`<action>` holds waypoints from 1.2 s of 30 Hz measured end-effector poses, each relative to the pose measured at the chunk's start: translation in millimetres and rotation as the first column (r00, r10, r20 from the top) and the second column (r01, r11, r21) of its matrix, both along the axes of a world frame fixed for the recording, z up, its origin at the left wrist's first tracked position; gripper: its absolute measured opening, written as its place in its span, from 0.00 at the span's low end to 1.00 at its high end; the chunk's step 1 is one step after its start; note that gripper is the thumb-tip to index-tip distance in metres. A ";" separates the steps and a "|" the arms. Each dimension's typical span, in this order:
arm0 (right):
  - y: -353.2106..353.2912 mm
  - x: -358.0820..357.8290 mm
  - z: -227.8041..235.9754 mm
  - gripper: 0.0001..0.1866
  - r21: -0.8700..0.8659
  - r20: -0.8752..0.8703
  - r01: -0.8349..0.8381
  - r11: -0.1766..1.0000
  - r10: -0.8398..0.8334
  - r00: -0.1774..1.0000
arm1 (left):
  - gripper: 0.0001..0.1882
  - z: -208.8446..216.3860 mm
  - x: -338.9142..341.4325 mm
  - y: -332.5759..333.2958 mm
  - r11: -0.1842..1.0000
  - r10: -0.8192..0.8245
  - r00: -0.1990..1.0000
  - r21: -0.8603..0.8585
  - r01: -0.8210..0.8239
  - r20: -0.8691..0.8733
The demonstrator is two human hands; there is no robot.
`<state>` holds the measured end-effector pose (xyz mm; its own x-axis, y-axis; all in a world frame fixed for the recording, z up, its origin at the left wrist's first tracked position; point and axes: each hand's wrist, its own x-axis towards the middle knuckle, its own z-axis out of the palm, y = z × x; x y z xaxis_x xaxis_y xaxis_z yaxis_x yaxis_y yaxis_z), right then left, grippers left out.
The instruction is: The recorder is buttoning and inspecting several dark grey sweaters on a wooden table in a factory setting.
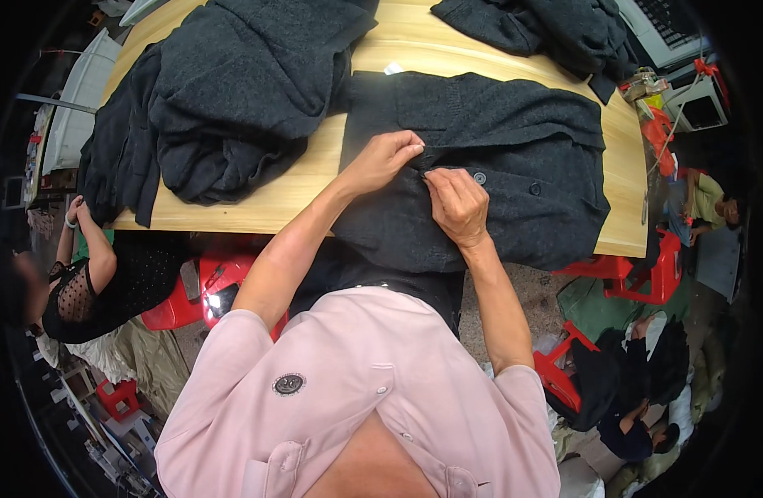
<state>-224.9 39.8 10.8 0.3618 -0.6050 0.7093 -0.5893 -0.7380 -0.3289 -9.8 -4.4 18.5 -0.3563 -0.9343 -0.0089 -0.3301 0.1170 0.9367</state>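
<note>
A dark grey knitted cardigan (531, 141) lies on the wooden table in front of me, its button front running from left to right. My left hand (387, 159) pinches the fabric at the front opening, thumb and forefinger together. Close beside it, my right hand (459, 203) has its fingertips closed on the same front edge. Just right of my right hand a round button (479, 178) shows, and another dark button (535, 189) sits farther along. What lies right between my fingertips is too small to make out.
A big heap of dark knitwear (240, 83) covers the table's left side; more dark garments (547, 33) lie at the far right. The pale wooden table (626, 174) ends just in front of me. Red stools (668, 266) stand around it. A person in black (120, 286) sits at left.
</note>
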 end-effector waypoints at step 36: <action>-1.8 -5.7 2.5 0.07 0.011 -0.126 0.024 1.000 -0.023 0.992 | 0.17 -0.6 13.4 6.3 0.953 -0.167 0.969 -0.221 0.206 0.184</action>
<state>-230.6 38.0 13.3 0.4330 -0.6230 0.6514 -0.6436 -0.7197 -0.2604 3.6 1.9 17.9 -0.5364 -0.8336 0.1324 -0.4252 0.4024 0.8107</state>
